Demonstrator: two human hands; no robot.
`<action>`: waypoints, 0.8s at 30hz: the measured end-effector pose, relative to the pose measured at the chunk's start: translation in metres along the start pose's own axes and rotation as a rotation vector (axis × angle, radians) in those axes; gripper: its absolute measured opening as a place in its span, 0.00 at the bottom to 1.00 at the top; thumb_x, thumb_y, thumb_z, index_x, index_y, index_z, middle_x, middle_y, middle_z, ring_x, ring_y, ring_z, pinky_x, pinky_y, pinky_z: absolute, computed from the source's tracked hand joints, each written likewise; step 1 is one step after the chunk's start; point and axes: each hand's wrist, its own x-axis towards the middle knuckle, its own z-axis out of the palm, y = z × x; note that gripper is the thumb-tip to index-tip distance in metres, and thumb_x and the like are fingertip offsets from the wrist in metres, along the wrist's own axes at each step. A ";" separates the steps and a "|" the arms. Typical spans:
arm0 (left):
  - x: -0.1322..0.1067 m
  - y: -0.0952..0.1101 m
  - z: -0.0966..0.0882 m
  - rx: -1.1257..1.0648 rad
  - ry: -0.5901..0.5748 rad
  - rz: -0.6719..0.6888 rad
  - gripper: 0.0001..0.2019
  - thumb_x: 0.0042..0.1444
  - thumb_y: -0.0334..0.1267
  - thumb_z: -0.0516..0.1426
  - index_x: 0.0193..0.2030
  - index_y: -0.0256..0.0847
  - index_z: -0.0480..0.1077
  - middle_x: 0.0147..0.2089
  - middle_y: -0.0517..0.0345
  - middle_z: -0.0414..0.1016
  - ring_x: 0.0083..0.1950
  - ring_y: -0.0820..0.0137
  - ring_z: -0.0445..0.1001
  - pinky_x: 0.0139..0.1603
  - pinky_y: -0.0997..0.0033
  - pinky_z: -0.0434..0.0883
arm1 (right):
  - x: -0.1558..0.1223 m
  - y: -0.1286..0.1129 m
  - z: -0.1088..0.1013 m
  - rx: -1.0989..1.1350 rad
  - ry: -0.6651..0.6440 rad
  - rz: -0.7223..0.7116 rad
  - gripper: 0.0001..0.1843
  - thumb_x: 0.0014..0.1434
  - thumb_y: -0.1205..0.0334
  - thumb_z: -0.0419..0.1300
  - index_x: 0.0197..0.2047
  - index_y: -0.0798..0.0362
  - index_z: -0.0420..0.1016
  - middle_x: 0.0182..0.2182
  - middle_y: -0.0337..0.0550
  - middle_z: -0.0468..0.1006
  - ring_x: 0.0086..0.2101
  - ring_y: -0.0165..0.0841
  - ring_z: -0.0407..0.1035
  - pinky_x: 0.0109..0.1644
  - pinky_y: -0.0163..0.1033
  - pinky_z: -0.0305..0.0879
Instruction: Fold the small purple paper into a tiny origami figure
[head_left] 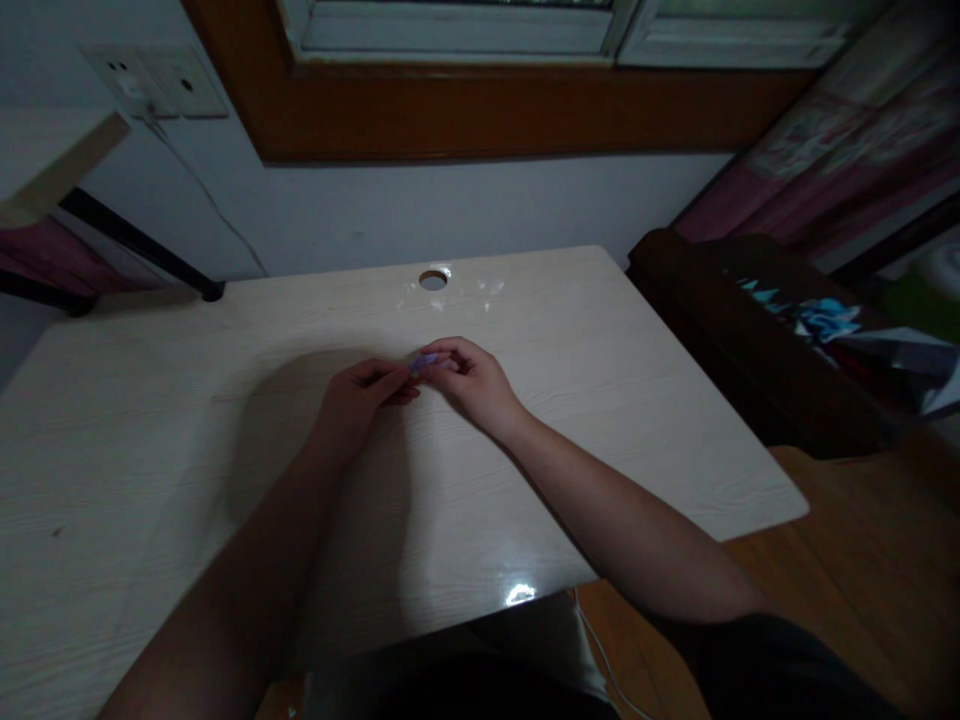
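Note:
A small, thin purplish piece (424, 362), perhaps folded paper, is pinched between my two hands above the middle of the desk (585, 370). My left hand (369, 392) grips its left end between thumb and fingers. On the other side, my right hand (469, 380) has its thumb and fingertips closed on the right end. The fingers cover much of the piece, so its full shape and exact kind cannot be made out. Both wrists are low over the pale wood-grain surface, and a shadow falls to the left.
A round cable hole (433, 281) lies near the desk's back edge. At the left, a shelf (60, 165) stands on black posts. A white cord (202, 190) runs down from the wall socket (150, 80). Beyond the right edge is a dark brown seat (720, 330) with blue cloth (825, 318).

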 end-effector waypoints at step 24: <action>0.002 0.000 -0.004 0.089 -0.131 -0.068 0.15 0.52 0.51 0.64 0.33 0.40 0.80 0.35 0.49 0.83 0.34 0.64 0.80 0.39 0.65 0.78 | 0.000 -0.003 0.000 0.047 0.030 0.001 0.12 0.50 0.60 0.68 0.38 0.51 0.75 0.34 0.39 0.80 0.35 0.30 0.74 0.44 0.39 0.71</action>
